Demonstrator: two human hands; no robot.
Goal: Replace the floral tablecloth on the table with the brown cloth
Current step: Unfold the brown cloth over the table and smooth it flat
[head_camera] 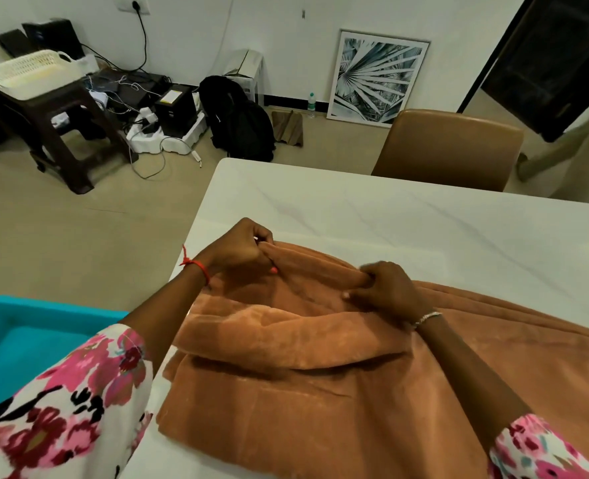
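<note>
Single head cam, wide-angle, sits close above near corner of the desk, faces fwd & down across it; floor & far wall fill upper view.

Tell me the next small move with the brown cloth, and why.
Probably draw the gripped fold toward the far edge: left hand and right hand both pinch an upper fold of the cloth, it lies layered near you, and the table beyond is bare.
</note>
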